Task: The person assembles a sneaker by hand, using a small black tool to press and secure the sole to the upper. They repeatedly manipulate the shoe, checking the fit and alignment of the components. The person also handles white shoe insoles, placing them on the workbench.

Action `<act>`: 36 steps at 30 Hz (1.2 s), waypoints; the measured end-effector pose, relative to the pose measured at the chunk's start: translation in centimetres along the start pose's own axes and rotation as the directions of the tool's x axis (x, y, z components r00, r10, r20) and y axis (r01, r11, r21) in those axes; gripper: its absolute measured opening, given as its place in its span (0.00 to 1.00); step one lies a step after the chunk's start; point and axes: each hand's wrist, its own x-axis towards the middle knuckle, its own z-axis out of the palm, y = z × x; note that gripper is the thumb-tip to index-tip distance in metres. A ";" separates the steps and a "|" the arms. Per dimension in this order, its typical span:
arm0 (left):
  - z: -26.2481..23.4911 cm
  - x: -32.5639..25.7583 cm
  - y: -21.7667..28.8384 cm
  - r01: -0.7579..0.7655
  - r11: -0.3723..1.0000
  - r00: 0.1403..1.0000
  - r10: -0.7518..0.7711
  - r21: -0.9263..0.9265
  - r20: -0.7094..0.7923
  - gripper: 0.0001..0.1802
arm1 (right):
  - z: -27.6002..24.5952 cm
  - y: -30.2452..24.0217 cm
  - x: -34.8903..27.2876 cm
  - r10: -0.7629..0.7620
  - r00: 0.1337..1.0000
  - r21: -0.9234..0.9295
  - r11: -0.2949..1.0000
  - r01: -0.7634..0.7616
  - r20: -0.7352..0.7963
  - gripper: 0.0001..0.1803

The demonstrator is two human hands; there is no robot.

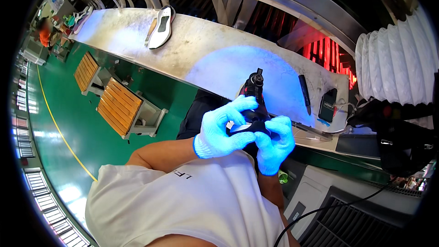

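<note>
My left hand (224, 130) and my right hand (275, 144), both in knitted gloves lit blue, are closed on a dark piece with a white edge (249, 128), which looks like part of a shoe. They hold it close in front of my body, at the near edge of the bench. Fingers of both hands meet along its near side and hide much of it. Just beyond, a black upright fixture (256, 82) with a knob on top rises over the bench edge; whether it touches the held piece I cannot tell.
White shoe soles (161, 29) lie on the long pale bench (201, 32). At right are a black pen-like tool (304, 93), a phone (327, 105) and a white ribbed duct (398, 59). Wooden slatted stands (120, 106) occupy the green floor at left; a person (44, 32) is farther off.
</note>
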 end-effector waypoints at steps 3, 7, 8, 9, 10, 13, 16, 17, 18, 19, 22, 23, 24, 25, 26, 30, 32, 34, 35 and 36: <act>-0.2 -0.1 -0.8 -0.027 0.999 0.999 0.026 -0.036 -0.026 0.19 | 0.4 -0.1 0.1 -0.044 0.999 -0.052 0.998 0.045 0.011 0.21; -0.3 0.1 -0.3 0.065 0.998 0.997 -0.065 -0.006 -0.035 0.19 | 1.3 -0.1 0.2 -0.077 0.996 -0.069 0.995 0.074 -0.039 0.18; -0.4 0.0 -0.3 0.085 0.996 0.996 -0.084 0.005 -0.032 0.19 | 1.4 -0.2 0.1 -0.066 0.996 -0.071 0.996 0.062 -0.054 0.17; -0.4 0.1 -0.2 0.103 0.995 0.994 -0.103 0.017 -0.030 0.19 | 1.4 -0.2 0.1 -0.065 0.997 -0.075 0.995 0.061 -0.051 0.17; -0.4 0.1 -0.4 0.091 0.996 0.995 -0.091 0.013 -0.035 0.18 | 1.3 -0.1 0.2 -0.065 0.997 -0.079 0.995 0.061 -0.048 0.17; -0.2 0.6 -0.6 0.028 1.000 0.998 -0.029 -0.011 -0.057 0.17 | 1.3 -0.3 0.4 -0.058 0.997 -0.087 0.995 0.054 -0.049 0.17; -0.2 0.8 -0.8 0.010 1.000 0.997 -0.012 -0.027 -0.078 0.15 | 1.4 -0.1 0.6 -0.065 0.997 -0.095 0.994 0.060 -0.052 0.17; -0.2 0.9 -0.8 0.013 0.999 0.996 -0.016 -0.032 -0.083 0.14 | 1.4 0.0 0.7 -0.070 0.996 -0.101 0.993 0.064 -0.053 0.17; -0.2 0.9 -0.8 0.025 0.999 0.996 -0.028 -0.033 -0.081 0.14 | 1.4 0.0 0.7 -0.070 0.996 -0.109 0.992 0.064 -0.054 0.17; -0.2 1.0 -0.6 0.037 0.999 0.996 -0.039 -0.035 -0.080 0.14 | 1.4 0.0 0.6 -0.070 0.996 -0.116 0.991 0.063 -0.055 0.17; -0.3 1.3 0.1 0.065 0.998 0.996 -0.067 -0.024 -0.061 0.13 | 1.4 -0.3 0.7 -0.052 0.997 -0.108 0.993 0.045 -0.061 0.17; -0.3 1.4 0.3 0.075 0.997 0.996 -0.076 -0.019 -0.051 0.13 | 1.5 -0.4 0.7 -0.042 0.997 -0.101 0.994 0.035 -0.065 0.17; -0.3 1.4 0.4 0.068 0.998 0.996 -0.068 -0.011 -0.054 0.13 | 1.5 -0.4 0.7 -0.050 0.997 -0.107 0.993 0.043 -0.062 0.17; -0.2 1.5 0.4 0.061 0.998 0.997 -0.061 -0.004 -0.056 0.13 | 1.4 -0.4 0.8 -0.059 0.996 -0.114 0.992 0.052 -0.060 0.17; -0.3 1.5 0.3 0.056 0.998 0.997 -0.055 0.007 -0.059 0.13 | 1.4 -0.2 0.8 -0.065 0.996 -0.118 0.991 0.058 -0.057 0.18; -0.5 1.1 -0.2 0.043 0.999 0.997 -0.042 0.014 -0.069 0.14 | 1.4 0.3 1.1 -0.141 0.990 -0.120 0.983 0.136 -0.029 0.20; -0.6 1.1 -0.3 0.022 1.000 0.997 -0.023 -0.016 -0.071 0.14 | 1.2 0.4 1.0 -0.185 0.982 -0.152 0.971 0.186 0.020 0.23; -0.9 1.3 0.1 0.038 0.999 0.998 -0.039 -0.015 -0.059 0.15 | 1.9 0.3 0.3 -0.070 0.995 -0.019 0.997 0.069 -0.068 0.27; -1.0 1.5 0.4 0.044 0.999 0.998 -0.045 -0.013 -0.048 0.15 | 2.2 0.2 0.0 -0.011 0.994 0.054 0.998 0.017 -0.110 0.29; -1.1 1.5 0.2 0.030 0.999 0.999 -0.031 -0.028 -0.030 0.15 | 2.0 1.1 -0.7 -0.015 0.995 0.041 0.999 0.019 -0.096 0.39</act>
